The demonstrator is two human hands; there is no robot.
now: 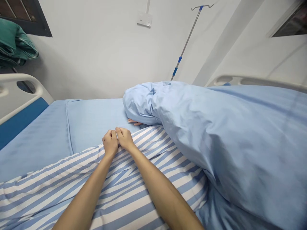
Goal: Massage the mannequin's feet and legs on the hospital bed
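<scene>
My left hand point(110, 140) and my right hand point(124, 137) are side by side near the middle of the bed, almost touching. Both are closed, fingers curled round the far edge of a blue-and-white striped sheet point(127, 195). This sheet lies wrinkled across the near side of the bed and runs under the bunched light blue quilt point(192, 111) on the right. Just beyond my right hand, the fingers of another hand point(135, 122) stick out from beneath the quilt; whose hand it is stays hidden.
A light blue bed sheet point(93, 115) covers the mattress. Bed end boards stand at left point(24, 81) and right point(259, 80). Behind the bed rise an IV pole point(189, 36) and a white wall with a socket point(144, 19). Folded green cloth point(16, 41) sits at upper left.
</scene>
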